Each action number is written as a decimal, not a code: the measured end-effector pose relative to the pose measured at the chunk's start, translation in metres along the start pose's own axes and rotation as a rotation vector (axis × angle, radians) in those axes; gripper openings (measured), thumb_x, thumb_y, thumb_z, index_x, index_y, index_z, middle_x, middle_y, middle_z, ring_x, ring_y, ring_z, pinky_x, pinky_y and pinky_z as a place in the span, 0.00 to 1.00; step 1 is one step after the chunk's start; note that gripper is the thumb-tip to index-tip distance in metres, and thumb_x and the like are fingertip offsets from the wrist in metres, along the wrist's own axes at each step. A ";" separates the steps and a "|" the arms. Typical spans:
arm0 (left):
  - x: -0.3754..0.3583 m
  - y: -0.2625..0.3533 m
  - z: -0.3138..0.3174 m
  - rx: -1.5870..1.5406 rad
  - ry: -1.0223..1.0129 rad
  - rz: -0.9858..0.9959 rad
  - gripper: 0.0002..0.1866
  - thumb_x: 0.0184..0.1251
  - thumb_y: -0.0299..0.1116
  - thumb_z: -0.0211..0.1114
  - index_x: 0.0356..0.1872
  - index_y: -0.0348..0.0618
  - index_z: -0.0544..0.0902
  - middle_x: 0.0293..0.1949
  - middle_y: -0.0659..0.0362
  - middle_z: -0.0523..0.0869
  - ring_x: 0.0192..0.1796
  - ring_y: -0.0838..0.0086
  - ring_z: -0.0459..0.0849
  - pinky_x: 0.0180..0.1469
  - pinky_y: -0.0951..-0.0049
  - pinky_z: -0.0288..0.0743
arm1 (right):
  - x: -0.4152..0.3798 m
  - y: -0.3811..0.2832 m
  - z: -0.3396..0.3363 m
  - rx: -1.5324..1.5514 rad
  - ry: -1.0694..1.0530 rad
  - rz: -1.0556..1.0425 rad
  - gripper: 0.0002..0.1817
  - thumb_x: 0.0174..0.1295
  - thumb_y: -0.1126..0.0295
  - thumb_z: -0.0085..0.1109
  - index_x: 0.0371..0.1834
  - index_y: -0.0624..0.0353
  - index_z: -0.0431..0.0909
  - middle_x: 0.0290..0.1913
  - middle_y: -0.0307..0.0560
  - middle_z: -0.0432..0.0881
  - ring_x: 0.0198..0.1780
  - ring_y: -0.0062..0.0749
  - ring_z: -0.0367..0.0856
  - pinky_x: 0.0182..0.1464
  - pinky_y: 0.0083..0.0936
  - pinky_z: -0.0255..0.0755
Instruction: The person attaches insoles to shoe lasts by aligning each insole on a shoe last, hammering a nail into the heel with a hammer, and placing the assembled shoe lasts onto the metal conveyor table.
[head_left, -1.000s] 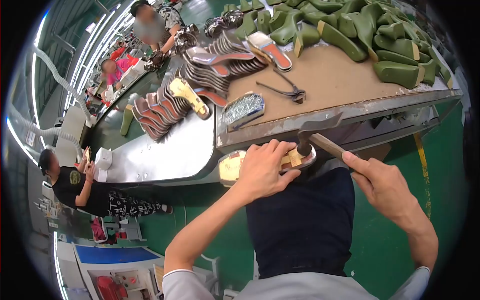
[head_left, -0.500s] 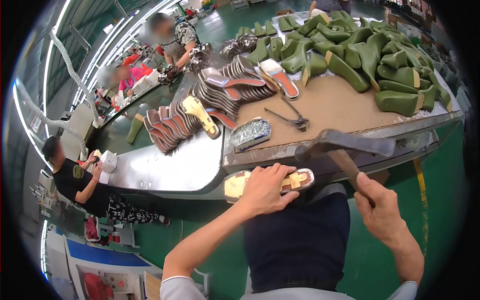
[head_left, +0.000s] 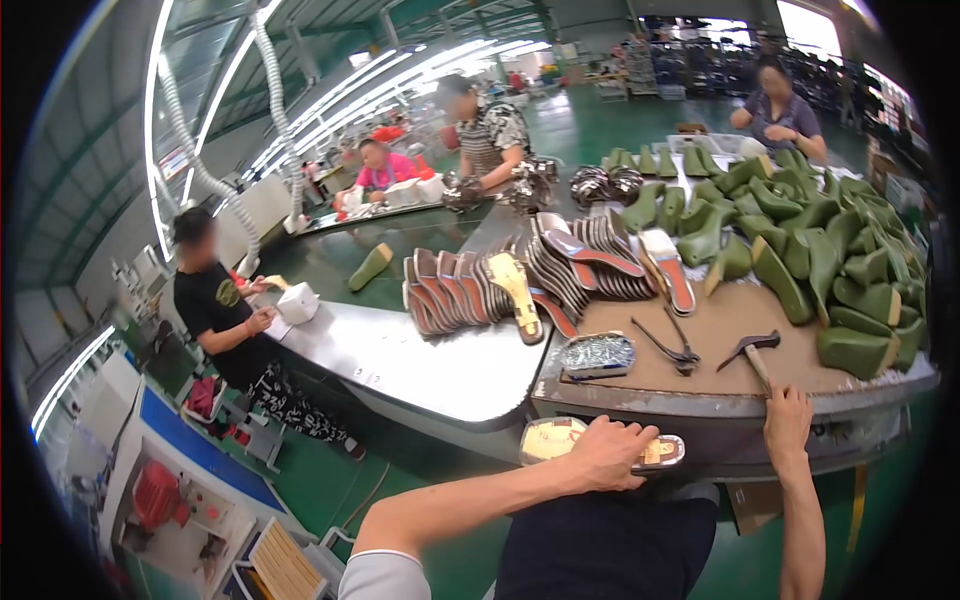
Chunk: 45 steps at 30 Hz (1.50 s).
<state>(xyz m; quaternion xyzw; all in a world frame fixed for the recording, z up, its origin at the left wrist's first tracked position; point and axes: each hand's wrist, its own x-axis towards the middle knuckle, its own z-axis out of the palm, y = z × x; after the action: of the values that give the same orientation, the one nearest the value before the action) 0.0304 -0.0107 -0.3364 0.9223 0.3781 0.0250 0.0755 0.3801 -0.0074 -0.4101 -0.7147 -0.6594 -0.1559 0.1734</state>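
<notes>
My left hand [head_left: 612,455] is wrapped over a shoe last with an insole [head_left: 552,440] on its upward face, held above my lap just off the bench's front edge. The middle of the insole is hidden under my fingers. My right hand [head_left: 789,420] grips the lower end of the wooden handle of a hammer [head_left: 749,345], whose head is over the brown bench top. To the left of the hammer lie pincers [head_left: 681,352] and a tray of nails [head_left: 597,357].
Green shoe lasts [head_left: 857,350] are heaped on the right of the bench [head_left: 640,402]. Stacked insoles [head_left: 455,290] stand at the middle and left, with a yellow-covered last [head_left: 512,290] against them. A metal-topped table [head_left: 420,365] adjoins. Several other people work around it.
My right hand has moved the hammer from above my lap forward to the bench top. My left hand keeps its hold on the last. The view has tilted upward.
</notes>
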 end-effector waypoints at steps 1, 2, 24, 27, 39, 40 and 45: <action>-0.002 0.002 -0.010 -0.031 0.021 -0.027 0.41 0.54 0.55 0.72 0.68 0.49 0.70 0.42 0.53 0.86 0.43 0.58 0.88 0.44 0.58 0.77 | 0.005 0.004 0.013 -0.005 -0.048 0.001 0.26 0.64 0.72 0.61 0.67 0.58 0.73 0.49 0.53 0.77 0.55 0.51 0.74 0.56 0.44 0.67; -0.004 0.004 -0.024 -0.063 0.033 -0.055 0.42 0.53 0.55 0.72 0.68 0.49 0.70 0.40 0.52 0.87 0.41 0.57 0.88 0.41 0.57 0.78 | 0.011 0.011 0.024 -0.037 0.044 -0.027 0.26 0.64 0.72 0.59 0.67 0.58 0.72 0.49 0.53 0.77 0.54 0.51 0.75 0.56 0.44 0.68; -0.270 -0.411 0.034 -0.140 1.446 -1.398 0.30 0.56 0.49 0.75 0.50 0.37 0.75 0.46 0.42 0.84 0.52 0.45 0.83 0.54 0.51 0.74 | 0.009 0.020 0.036 -0.106 -0.069 -0.053 0.25 0.70 0.75 0.41 0.71 0.61 0.67 0.59 0.59 0.75 0.62 0.56 0.71 0.63 0.47 0.64; -0.284 -0.439 0.016 -0.148 1.177 -1.579 0.30 0.58 0.51 0.73 0.52 0.40 0.78 0.52 0.42 0.85 0.55 0.47 0.83 0.58 0.50 0.72 | 0.015 0.031 0.040 -0.092 -0.050 -0.155 0.25 0.71 0.77 0.40 0.71 0.63 0.66 0.58 0.60 0.76 0.60 0.58 0.72 0.61 0.47 0.66; 0.013 -0.282 -0.019 -0.255 0.825 -0.761 0.47 0.57 0.59 0.73 0.71 0.39 0.66 0.56 0.44 0.81 0.53 0.53 0.84 0.54 0.56 0.78 | 0.014 0.018 0.028 -0.155 0.015 -0.226 0.25 0.63 0.77 0.50 0.67 0.64 0.70 0.54 0.59 0.79 0.53 0.55 0.76 0.54 0.49 0.70; 0.033 -0.270 -0.025 -0.272 0.658 -0.909 0.53 0.53 0.61 0.74 0.72 0.37 0.62 0.63 0.40 0.75 0.59 0.49 0.80 0.58 0.51 0.75 | 0.011 0.015 0.026 -0.163 -0.004 -0.192 0.25 0.64 0.77 0.50 0.66 0.63 0.71 0.54 0.58 0.79 0.53 0.55 0.77 0.55 0.49 0.70; 0.071 -0.301 0.008 -0.337 0.790 -0.741 0.46 0.48 0.47 0.79 0.68 0.38 0.68 0.57 0.44 0.80 0.59 0.49 0.81 0.57 0.49 0.76 | -0.005 0.010 -0.007 0.019 -0.062 -0.033 0.22 0.65 0.70 0.57 0.62 0.62 0.73 0.56 0.59 0.79 0.57 0.56 0.76 0.59 0.49 0.69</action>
<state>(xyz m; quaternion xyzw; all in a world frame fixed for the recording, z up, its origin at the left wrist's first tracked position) -0.1268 0.2497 -0.3923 0.6238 0.6670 0.3997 0.0780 0.3893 -0.0156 -0.4061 -0.7064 -0.6778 -0.1301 0.1571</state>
